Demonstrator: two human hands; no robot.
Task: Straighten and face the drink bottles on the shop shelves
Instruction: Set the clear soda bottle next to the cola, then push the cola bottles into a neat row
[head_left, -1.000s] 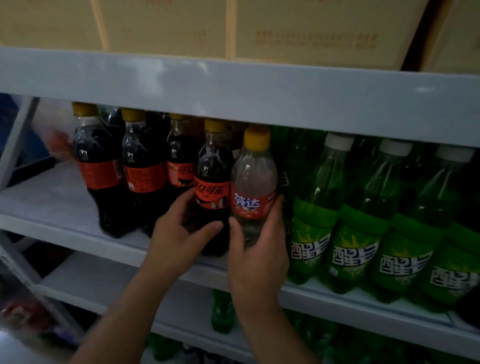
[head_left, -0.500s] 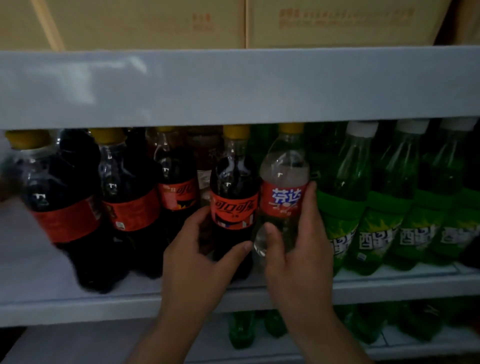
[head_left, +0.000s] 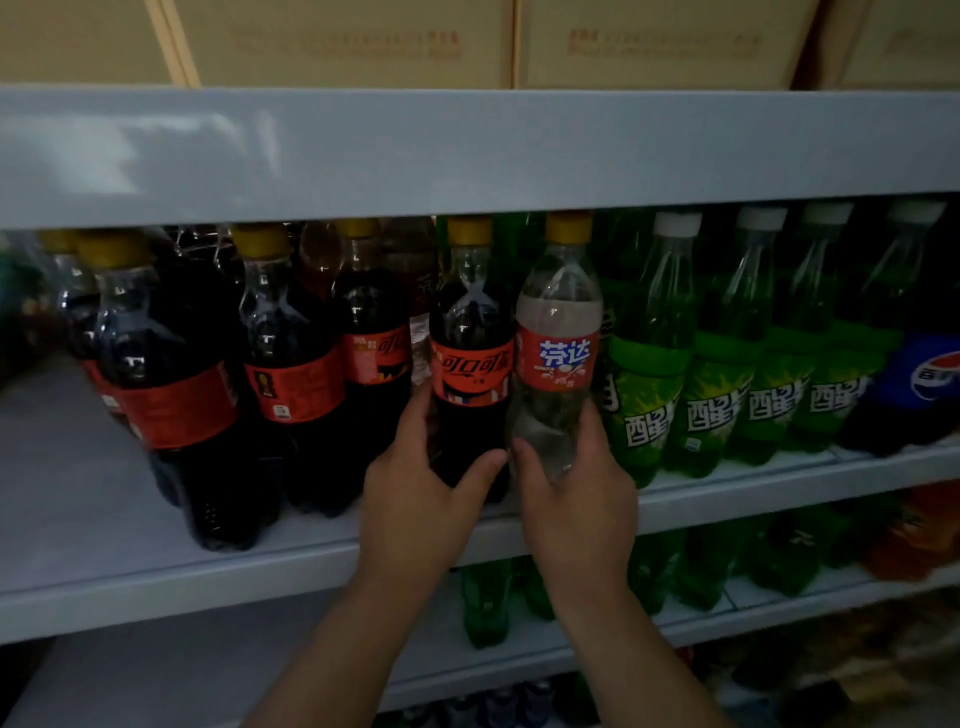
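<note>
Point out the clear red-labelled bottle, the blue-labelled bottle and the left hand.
clear red-labelled bottle (head_left: 558, 364): head view, red label.
blue-labelled bottle (head_left: 930, 376): head view, blue label.
left hand (head_left: 415, 499): head view, back of hand.

We see a shelf edge (head_left: 467, 156) that looks like smooth, pale grey painted metal with a soft sheen. The cola bottle (head_left: 470, 332) and the clear bottle (head_left: 558, 312) beside it are glossy transparent plastic, wrapped in shiny film labels. The green bottles (head_left: 649, 364) to the right are glossy translucent plastic. The yellow caps (head_left: 470, 231) look like matt plastic. The boxes (head_left: 337, 41) above are matt, plain cardboard.
</note>
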